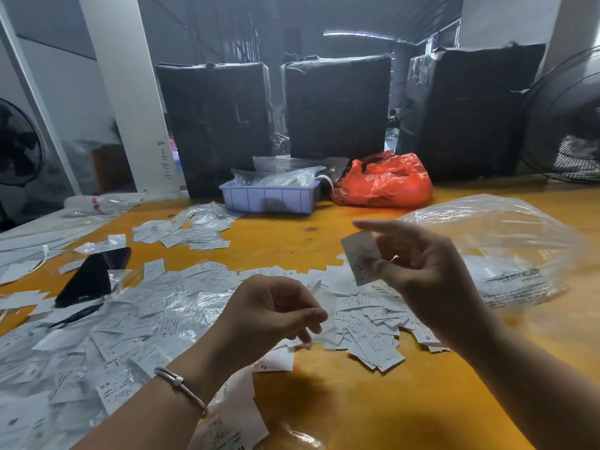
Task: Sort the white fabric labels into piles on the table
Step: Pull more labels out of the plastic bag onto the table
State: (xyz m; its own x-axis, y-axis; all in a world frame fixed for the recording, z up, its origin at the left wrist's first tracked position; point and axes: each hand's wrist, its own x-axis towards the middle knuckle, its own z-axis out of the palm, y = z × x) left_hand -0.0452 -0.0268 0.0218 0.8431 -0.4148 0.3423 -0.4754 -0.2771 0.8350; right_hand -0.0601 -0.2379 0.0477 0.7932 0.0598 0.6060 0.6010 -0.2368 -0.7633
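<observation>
My right hand (418, 264) is raised above the table and pinches one white fabric label (358, 256) between thumb and fingers. My left hand (276, 313) hovers lower, fingers curled, pinching the edge of another white label (324, 306). Under both hands lies a spread heap of white labels (370, 336) printed with size letters. A larger heap of labels mixed with clear wrappers (107, 336) covers the near left of the orange table (357, 404). A smaller pile of labels (191, 230) sits further back on the left.
A black phone (92, 276) lies on the left among labels. A lilac plastic tray (271, 196) with clear bags and a red plastic bag (383, 183) stand at the back. A big clear plastic bag (500, 248) lies right. Black wrapped boxes (337, 105) line the far edge.
</observation>
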